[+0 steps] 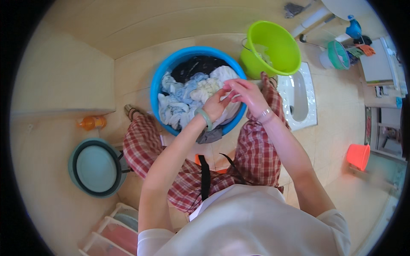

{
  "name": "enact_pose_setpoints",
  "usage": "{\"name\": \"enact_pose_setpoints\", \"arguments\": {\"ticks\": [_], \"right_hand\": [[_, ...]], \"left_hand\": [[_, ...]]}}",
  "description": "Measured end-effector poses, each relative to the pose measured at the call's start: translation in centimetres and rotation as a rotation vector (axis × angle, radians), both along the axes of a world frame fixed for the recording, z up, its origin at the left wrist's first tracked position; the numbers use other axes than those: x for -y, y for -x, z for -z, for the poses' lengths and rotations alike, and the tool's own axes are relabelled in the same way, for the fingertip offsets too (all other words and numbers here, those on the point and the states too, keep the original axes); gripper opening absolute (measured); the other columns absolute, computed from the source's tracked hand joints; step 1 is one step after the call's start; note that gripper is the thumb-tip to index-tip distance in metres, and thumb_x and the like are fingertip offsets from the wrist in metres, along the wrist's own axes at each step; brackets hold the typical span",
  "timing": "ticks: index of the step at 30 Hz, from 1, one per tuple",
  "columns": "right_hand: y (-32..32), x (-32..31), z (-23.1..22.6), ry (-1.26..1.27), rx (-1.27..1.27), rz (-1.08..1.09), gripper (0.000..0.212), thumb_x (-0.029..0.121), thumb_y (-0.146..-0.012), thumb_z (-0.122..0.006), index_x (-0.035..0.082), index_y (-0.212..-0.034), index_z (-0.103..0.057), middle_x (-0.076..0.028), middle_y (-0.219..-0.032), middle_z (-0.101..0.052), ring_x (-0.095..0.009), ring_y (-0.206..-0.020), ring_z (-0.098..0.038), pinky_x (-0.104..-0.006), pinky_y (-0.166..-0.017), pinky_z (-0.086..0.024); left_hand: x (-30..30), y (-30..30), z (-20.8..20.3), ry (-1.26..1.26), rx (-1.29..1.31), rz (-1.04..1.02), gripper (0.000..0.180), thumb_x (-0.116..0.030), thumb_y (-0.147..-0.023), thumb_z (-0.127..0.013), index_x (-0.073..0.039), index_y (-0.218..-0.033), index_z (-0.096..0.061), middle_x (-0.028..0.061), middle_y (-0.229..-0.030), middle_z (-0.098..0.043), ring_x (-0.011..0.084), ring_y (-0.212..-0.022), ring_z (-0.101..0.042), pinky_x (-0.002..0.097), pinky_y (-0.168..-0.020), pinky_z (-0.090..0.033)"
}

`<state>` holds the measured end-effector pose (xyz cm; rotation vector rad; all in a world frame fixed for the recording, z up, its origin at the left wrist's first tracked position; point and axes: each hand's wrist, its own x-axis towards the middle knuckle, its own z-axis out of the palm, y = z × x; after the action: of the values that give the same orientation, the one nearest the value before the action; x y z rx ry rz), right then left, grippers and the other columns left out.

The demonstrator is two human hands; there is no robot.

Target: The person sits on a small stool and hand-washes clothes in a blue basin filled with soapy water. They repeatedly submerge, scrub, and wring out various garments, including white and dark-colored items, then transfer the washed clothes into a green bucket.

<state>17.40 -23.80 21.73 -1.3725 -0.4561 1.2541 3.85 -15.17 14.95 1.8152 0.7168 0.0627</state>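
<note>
Over the wet laundry [181, 96] in a blue basin [155, 91], my two hands meet at the fingertips. My left hand [217, 104], with a pale green bangle at the wrist, has its fingers bent and closed. My right hand [248, 94], wearing a silver bracelet, curls its fingers over the left fingertips. Whatever lies between the fingers, if anything, is hidden. White, pale blue and cream clothes fill the basin, with dark water [198, 66] toward its far side. A grey cloth [209, 135] hangs over the near rim.
A lime green bucket [279, 49] stands beyond the basin, beside a white squat toilet [301, 98]. To the left are an orange bottle [93, 123] and a grey-green folding basin [96, 168]. A white rack [112, 232] stands lower left; an orange-red bucket [358, 156] is far right.
</note>
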Motion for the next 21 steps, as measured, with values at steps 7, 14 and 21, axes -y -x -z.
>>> {"name": "enact_pose_setpoints", "arguments": {"ticks": [7, 14, 21], "right_hand": [[11.2, -7.1, 6.4, -0.072, 0.436, -0.407, 0.021, 0.024, -0.083, -0.065, 0.007, -0.092, -0.072, -0.015, -0.086, -0.069, -0.029, -0.081, -0.065, -0.0364, -0.074, -0.051], [23.1, -10.2, 6.9, -0.120, 0.443, -0.589, 0.020, 0.027, -0.080, -0.067, 0.011, -0.091, -0.073, -0.011, -0.088, -0.070, -0.028, -0.081, -0.066, -0.0359, -0.074, -0.051], [24.6, -10.0, 7.3, -0.160, 0.483, -0.549, 0.021, 0.027, -0.082, -0.066, 0.008, -0.089, -0.070, -0.013, -0.088, -0.069, -0.030, -0.082, -0.065, -0.0380, -0.074, -0.050]], "left_hand": [[-7.7, 12.4, -6.2, -0.261, -0.141, -0.287, 0.028, -0.020, -0.086, -0.064, -0.005, -0.110, -0.065, 0.0115, -0.096, -0.069, 0.0201, -0.084, -0.066, 0.0303, -0.076, -0.050], [-10.1, 23.7, -9.7, -0.380, -0.645, -0.334, 0.026, -0.030, -0.083, -0.063, -0.012, -0.099, -0.071, 0.0113, -0.096, -0.069, 0.0279, -0.090, -0.065, 0.0360, -0.080, -0.050], [-9.8, 27.0, -10.8, -0.377, -0.694, -0.424, 0.032, -0.030, -0.084, -0.065, -0.005, -0.102, -0.070, 0.0123, -0.093, -0.070, 0.0232, -0.086, -0.066, 0.0327, -0.077, -0.050]]}}
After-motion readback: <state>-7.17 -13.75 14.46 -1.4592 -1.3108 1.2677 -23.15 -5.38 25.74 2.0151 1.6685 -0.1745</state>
